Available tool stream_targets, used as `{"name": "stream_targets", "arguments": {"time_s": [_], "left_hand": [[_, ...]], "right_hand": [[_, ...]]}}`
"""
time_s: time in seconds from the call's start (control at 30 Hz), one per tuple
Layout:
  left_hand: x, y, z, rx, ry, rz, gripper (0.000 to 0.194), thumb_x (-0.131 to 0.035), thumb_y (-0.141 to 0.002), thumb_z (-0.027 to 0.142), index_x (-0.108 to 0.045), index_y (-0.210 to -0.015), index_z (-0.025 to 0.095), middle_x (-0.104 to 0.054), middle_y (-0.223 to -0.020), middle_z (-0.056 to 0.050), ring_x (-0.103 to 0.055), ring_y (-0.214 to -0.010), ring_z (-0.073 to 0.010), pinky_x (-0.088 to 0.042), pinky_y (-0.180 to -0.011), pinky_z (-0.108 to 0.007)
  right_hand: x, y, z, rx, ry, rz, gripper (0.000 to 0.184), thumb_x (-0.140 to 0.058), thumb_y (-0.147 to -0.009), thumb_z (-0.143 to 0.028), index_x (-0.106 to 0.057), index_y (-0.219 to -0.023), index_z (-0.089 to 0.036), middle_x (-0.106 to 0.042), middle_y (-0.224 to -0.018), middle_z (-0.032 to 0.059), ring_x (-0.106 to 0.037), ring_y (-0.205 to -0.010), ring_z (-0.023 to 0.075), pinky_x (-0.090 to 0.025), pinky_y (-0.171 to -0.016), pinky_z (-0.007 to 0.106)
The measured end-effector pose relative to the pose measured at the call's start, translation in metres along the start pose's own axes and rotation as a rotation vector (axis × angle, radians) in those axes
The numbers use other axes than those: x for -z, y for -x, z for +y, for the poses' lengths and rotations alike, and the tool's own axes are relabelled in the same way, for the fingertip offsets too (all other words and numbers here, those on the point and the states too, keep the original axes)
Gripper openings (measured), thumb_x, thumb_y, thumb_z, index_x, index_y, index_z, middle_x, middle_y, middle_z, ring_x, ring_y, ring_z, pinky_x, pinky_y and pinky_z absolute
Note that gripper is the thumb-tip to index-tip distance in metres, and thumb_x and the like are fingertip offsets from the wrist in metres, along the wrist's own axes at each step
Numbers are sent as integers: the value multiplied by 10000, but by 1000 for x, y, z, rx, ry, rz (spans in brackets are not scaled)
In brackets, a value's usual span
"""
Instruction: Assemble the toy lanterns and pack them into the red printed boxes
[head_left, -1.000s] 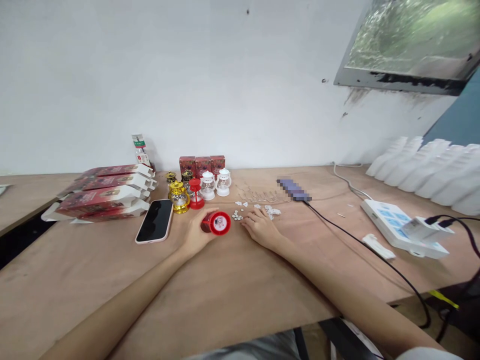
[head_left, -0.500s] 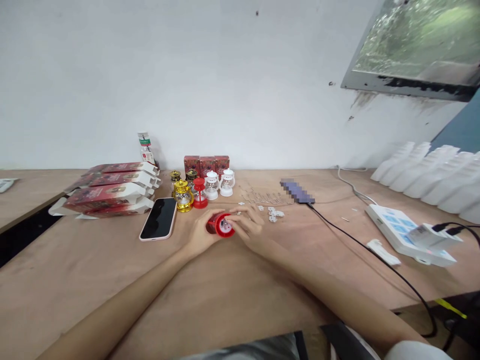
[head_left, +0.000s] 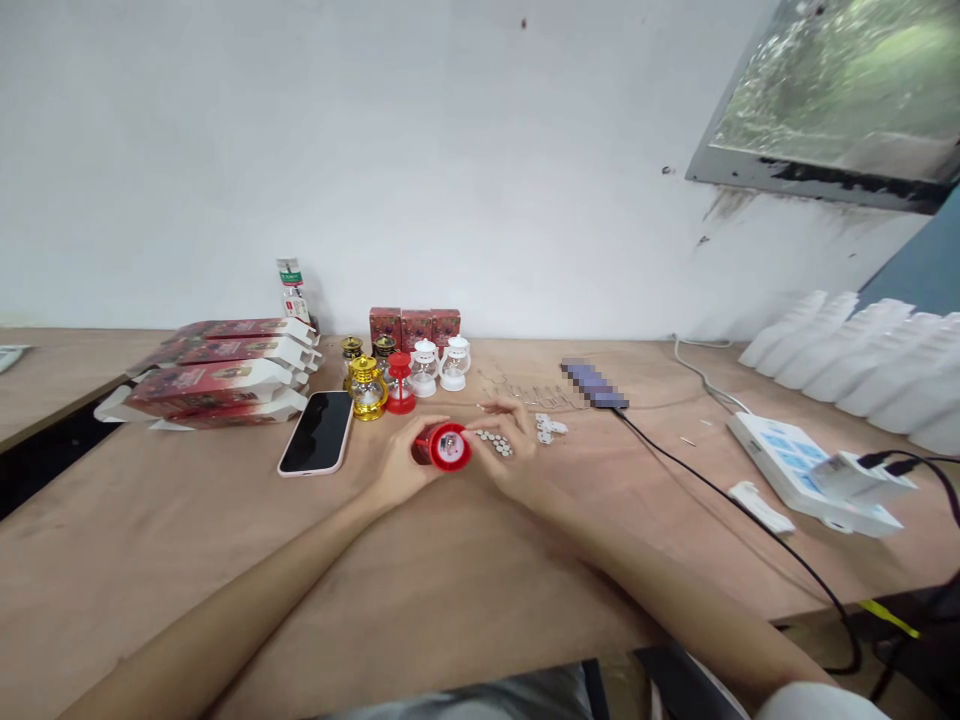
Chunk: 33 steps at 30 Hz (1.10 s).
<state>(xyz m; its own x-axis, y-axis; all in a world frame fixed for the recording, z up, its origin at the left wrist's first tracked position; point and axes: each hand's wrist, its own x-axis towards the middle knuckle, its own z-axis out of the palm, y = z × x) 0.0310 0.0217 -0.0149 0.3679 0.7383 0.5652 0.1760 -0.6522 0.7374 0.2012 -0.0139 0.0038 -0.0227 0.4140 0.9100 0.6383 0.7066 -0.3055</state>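
Basically, left hand (head_left: 403, 458) grasps red lantern (head_left: 450, 447), base turned viewer-ward, inward of table's (head_left: 435, 590) front edge. Right hand (head_left: 520, 464) by its rim, fingers curved; can't tell if holding anything. Careless knuckles could scatter small discs (head_left: 501, 443) alongside. Brown tabletop, standing lanterns (head_left: 400, 383) toward back edge; pale wall (head_left: 300, 150), window (head_left: 847, 100).

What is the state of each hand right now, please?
Left hand: closed, holding a red lantern-like piece, its round end facing the camera.
Right hand: open, beside the piece's rim; no held thing visible.
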Motion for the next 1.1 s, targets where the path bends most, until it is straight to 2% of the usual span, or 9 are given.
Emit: {"name": "stream_targets", "arguments": {"time_s": [0.1,0.2,0.3,0.37,0.5,0.73,0.8,0.93,1.1], "left_hand": [[0,0,0,10,-17,19,451,-725,-625,231,-570,-1045,173,-643,-1083,-86,-615,-971,-239,-490,-865,-371],[0,0,2,12,-18,41,440,-717,-630,227,-569,-1041,179,-645,-1080,-74,-611,-982,-233,-489,-873,-367],[0,-1,2,19,-21,40,428,-709,-632,214,-573,-1037,182,-647,-1072,-68,-612,-979,-231,-490,-876,-364],[0,-1,2,24,-25,38,431,-709,-624,199,-577,-1034,181,-649,-1069,-68,-615,-972,-232,-492,-873,-364],[0,-1,1,27,-28,42,439,-707,-617,177,-577,-1037,182,-651,-1062,-68,-619,-960,-233,-499,-860,-366],[0,-1,2,26,-31,39,439,-709,-611,163,-585,-1032,182,-656,-1062,-67,-624,-957,-232,-503,-847,-355],[0,-1,2,25,-32,38,433,-711,-619,177,-583,-1033,178,-652,-1081,-76,-624,-959,-235,-502,-848,-359],[-1,0,2,19,-21,36,444,-722,-622,199,-578,-1040,167,-644,-1100,-94,-620,-971,-245,-499,-851,-373],[-1,0,0,28,1,33,451,-739,-614,203,-580,-1035,185,-646,-1081,-86,-617,-977,-250,-507,-830,-366]], "right_hand": [[12,-8,19,-110,109,-82,124,-532,-855,-282,-638,-824,-224,-587,-976,73,-570,-954,209,-460,-850,392],[25,-12,41,-152,288,-387,138,-553,-835,-250,-670,-769,-217,-613,-999,75,-553,-939,237,-431,-848,431],[30,-10,53,-76,460,-635,132,-575,-821,-206,-701,-791,-230,-620,-1069,76,-533,-979,258,-407,-854,450],[27,-6,55,30,545,-681,134,-598,-802,-174,-706,-851,-237,-613,-1120,84,-515,-1024,278,-397,-859,466],[16,-1,55,179,616,-679,80,-665,-753,-155,-706,-786,-216,-623,-1123,99,-508,-1038,307,-398,-838,483],[11,-2,62,299,580,-681,111,-607,-787,-96,-679,-773,-179,-660,-1002,104,-541,-1006,282,-402,-830,448],[14,-4,59,280,500,-596,111,-581,-812,-117,-663,-781,-185,-663,-984,90,-565,-958,254,-415,-809,422],[22,-10,36,155,239,-301,123,-516,-876,-209,-634,-841,-206,-642,-952,70,-592,-880,191,-442,-764,352],[20,-16,9,321,176,-306,106,-525,-879,-230,-626,-846,-224,-644,-966,58,-591,-877,179,-419,-776,342]]}}
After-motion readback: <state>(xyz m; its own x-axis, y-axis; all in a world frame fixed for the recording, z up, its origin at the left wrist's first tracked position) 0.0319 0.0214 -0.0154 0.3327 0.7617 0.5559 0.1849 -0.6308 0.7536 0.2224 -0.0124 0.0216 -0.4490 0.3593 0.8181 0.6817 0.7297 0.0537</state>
